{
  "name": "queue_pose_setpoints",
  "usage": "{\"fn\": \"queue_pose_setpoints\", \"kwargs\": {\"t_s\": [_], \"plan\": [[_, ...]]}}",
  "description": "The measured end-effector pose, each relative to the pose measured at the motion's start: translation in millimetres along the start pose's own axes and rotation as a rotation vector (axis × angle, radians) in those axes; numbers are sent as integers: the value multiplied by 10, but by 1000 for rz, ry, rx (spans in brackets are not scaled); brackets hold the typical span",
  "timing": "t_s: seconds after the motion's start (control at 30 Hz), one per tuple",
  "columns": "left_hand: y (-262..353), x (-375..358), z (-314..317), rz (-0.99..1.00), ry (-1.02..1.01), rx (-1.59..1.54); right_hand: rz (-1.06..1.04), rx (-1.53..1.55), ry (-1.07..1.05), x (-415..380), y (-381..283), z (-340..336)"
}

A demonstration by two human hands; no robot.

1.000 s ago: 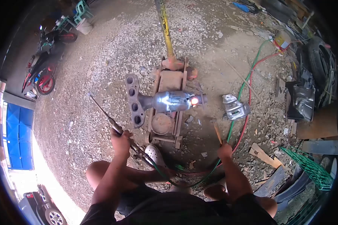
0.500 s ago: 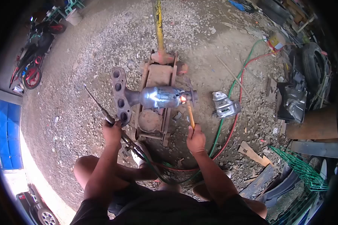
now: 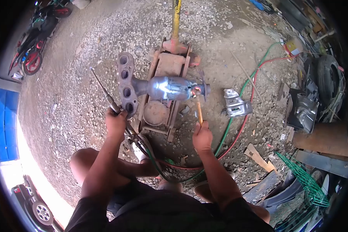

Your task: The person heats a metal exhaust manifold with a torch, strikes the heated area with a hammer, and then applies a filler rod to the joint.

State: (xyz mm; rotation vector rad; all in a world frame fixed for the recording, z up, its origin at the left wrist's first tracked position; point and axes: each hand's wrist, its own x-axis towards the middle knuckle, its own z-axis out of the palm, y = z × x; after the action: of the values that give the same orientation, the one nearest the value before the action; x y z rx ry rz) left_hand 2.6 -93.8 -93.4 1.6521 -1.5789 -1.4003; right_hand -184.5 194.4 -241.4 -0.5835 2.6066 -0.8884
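Observation:
My left hand is closed around a gas torch, its long tip pointing up and left, with no flame visible. My right hand grips the wooden handle of a hammer, whose head end meets the outlet end of a catalytic converter. A small orange glow shows at that spot. The converter's exhaust manifold, with several round ports, is on the left, close above my left hand. Beneath the converter is a rusty floor jack with a yellow handle.
A bent metal heat shield lies on the gravel to the right. Green and red hoses loop from the torch past my feet. Scrap, a tyre and green wire mesh line the right side. A motorcycle stands far left.
The view has shifted, so the converter and jack appear slightly higher and to the right. The orange glow looks smaller and dimmer. Both hands keep their holds.

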Motion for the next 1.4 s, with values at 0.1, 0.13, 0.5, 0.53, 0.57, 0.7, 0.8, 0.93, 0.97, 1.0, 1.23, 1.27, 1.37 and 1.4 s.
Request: {"fn": "queue_pose_setpoints", "kwargs": {"t_s": [0.1, 0.13, 0.5, 0.53, 0.57, 0.7, 0.8, 0.93, 0.97, 1.0, 1.23, 1.27, 1.37, 1.4], "plan": [[4, 0, -17, -36, 30, 13, -62, 34, 66, 1, -27, 53], [4, 2, -10, -26, 29, 23, -64, 29, 106, -4, -25, 55], [-70, 80, -27, -41, 8, -40, -36, 26, 22, 161, 127, 173], [-61, 55, -24, -42, 19, -57, -93, 70, 68, 145, 132, 190], [-57, 31, -20, -45, 26, -73, -93, 69, 63, 142, 136, 218], [-74, 74, -34, -48, -6, -53, -41, 41, 21, 154, 186, 250], [-44, 48, -48, -85, -8, -52, -58, 78, 17, 178, 204, 326], [13, 15, -31, -119, -46, -59, -39, 68, -30, 159, 262, 309], [19, 13, -36, -127, -46, -77, -44, 69, -29, 184, 251, 322], [-1, 16, -56, -131, -46, -77, -10, 56, -57, 165, 263, 329], [-95, 69, -76, -137, -80, -80, -5, 12, -50, 37, 323, 226], [-96, 92, -83, -123, -86, -76, -5, 13, -40, 31, 323, 185], [-7, 31, -67, -123, -59, -83, -32, 144, -38, -72, 348, 72], [-5, 33, -68, -111, -71, -83, 0, 124, -69, -120, 378, 17]]}}
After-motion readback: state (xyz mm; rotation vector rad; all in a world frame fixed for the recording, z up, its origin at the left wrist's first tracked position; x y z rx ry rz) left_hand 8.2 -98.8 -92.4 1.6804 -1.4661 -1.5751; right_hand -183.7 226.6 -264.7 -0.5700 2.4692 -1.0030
